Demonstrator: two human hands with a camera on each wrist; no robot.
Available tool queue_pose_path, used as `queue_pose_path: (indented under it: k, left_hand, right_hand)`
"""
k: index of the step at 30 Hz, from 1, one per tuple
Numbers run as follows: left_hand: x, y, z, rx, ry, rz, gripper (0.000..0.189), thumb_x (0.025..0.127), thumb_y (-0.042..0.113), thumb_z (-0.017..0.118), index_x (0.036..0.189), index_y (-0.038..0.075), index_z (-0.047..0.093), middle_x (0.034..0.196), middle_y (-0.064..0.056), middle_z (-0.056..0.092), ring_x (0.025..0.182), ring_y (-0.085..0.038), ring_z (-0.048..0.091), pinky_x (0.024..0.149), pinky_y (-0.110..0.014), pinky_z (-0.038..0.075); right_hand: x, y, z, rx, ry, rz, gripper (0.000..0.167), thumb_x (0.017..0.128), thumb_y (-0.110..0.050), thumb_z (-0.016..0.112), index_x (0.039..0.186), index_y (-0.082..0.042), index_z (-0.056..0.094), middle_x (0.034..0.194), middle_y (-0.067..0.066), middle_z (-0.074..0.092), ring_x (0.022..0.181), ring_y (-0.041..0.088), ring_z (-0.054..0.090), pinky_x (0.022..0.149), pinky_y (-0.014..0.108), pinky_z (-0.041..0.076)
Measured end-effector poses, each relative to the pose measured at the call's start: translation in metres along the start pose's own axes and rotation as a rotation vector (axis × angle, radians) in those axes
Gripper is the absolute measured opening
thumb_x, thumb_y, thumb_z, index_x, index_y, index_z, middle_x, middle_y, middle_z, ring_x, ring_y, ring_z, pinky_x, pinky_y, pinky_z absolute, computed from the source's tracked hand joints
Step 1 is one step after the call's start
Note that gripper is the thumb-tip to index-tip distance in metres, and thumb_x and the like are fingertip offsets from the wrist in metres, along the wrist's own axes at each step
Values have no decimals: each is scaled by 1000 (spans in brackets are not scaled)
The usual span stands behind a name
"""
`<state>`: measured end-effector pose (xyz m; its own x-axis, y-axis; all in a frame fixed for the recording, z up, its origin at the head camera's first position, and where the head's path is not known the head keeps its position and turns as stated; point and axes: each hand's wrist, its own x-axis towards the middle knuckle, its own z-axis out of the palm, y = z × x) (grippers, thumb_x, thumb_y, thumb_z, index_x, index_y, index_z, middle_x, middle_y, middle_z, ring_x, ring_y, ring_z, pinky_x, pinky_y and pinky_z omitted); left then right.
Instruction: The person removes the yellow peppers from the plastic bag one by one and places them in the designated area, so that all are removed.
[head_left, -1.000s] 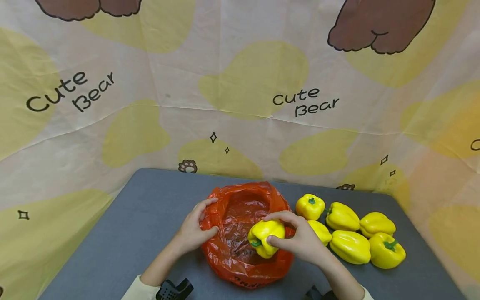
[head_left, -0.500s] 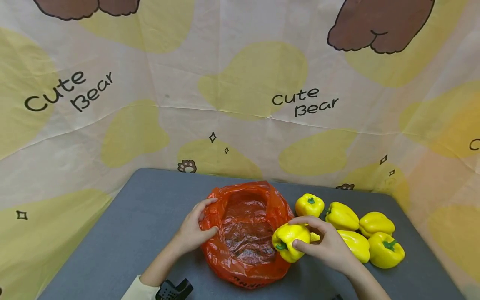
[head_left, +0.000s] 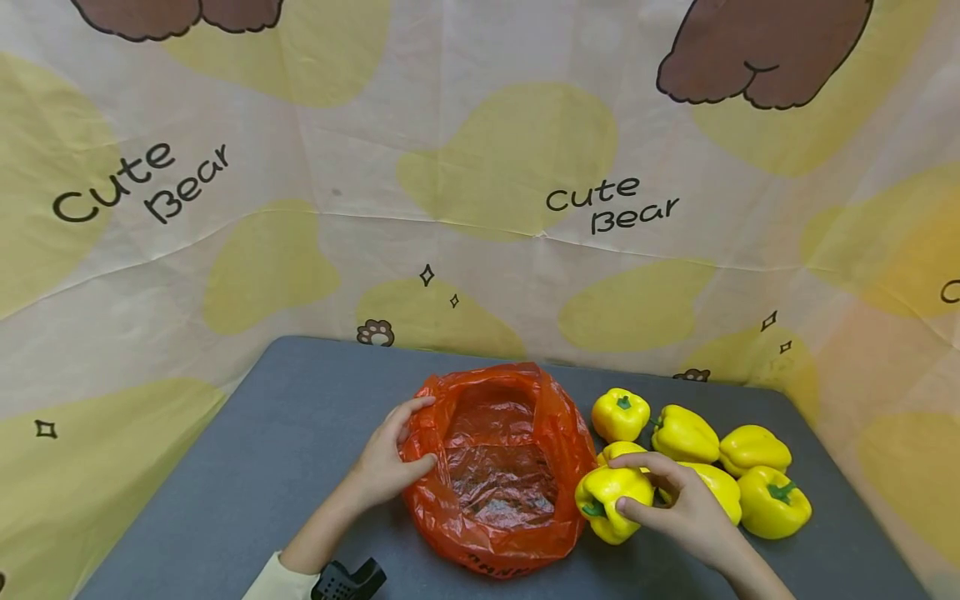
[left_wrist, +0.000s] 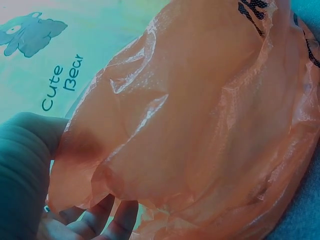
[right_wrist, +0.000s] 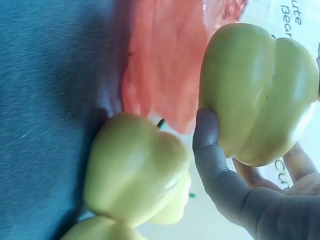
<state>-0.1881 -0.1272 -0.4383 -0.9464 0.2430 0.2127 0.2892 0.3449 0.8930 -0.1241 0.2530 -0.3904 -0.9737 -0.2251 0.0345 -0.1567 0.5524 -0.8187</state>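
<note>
A red plastic bag stands with its mouth wide open at the middle of the table. My left hand grips its left rim; in the left wrist view the thumb is in front of the plastic and the fingers are behind it. Just off the bag's right side, my right hand holds a yellow bell pepper, green stem facing the bag. The right wrist view shows this bell pepper between thumb and fingers, raised above another yellow bell pepper. No pepper shows inside the bag's mouth.
Several more yellow bell peppers lie grouped on the right of the grey table; one bell pepper is partly hidden behind the right hand. A printed cloth hangs behind the table. A black device is on the left wrist.
My right hand has carried the bell pepper from over the bag's mouth to the right, out beside the bag near the other peppers. The left hand has stayed on the rim.
</note>
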Motion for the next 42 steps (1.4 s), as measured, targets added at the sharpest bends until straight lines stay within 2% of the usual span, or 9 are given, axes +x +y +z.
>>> queue_pose_path:
  k: [7,11,17,22,29,37,42]
  left_hand:
    - [-1,-1,0,-4,1,-4,71,77,1,72,141,12,44,143,-16,42,119,-38,55,80,-25,56]
    - [-1,-2,0,-21,-5,-5,71,77,1,72,141,12,43,143,-17,42,116,-37,57,78,-26,57]
    - [-2,-3,0,-42,-16,-13,71,77,1,72,141,13,43,141,-17,42,112,-35,59,76,-25,58]
    - [-2,-3,0,-43,-17,-11,72,77,1,71,141,13,42,140,-17,43,111,-35,60,75,-25,58]
    - [-2,-3,0,-40,-3,-22,71,77,1,71,141,14,43,140,-15,43,112,-33,60,76,-26,58]
    - [-3,-1,0,-41,-18,-22,71,78,2,72,141,13,43,142,-17,42,117,-36,57,79,-28,58]
    - [-3,0,0,-55,-21,-25,70,78,2,72,141,14,43,141,-17,42,116,-36,57,78,-27,58]
  right_hand:
    - [-6,11,-1,-18,-3,134,38,83,-32,74,118,-19,65,121,1,64,106,-2,55,88,31,49]
    - [-9,18,0,16,-42,170,40,84,-31,73,120,-16,64,124,4,62,105,-1,55,87,27,49]
    - [-10,28,3,30,-103,141,40,87,-27,70,123,-12,62,125,9,61,101,0,54,83,25,48]
    - [-12,35,5,26,-129,151,41,87,-29,70,123,-12,61,126,8,61,103,-3,54,84,26,48]
    - [-14,43,9,12,-128,171,41,84,-31,72,121,-14,64,122,6,63,95,1,53,79,26,44]
    - [-12,42,16,-4,-121,237,44,82,-34,74,120,-16,64,124,4,63,99,1,54,87,37,45]
    - [-13,41,18,11,-115,221,44,83,-30,73,122,-13,63,126,7,62,103,4,55,86,38,47]
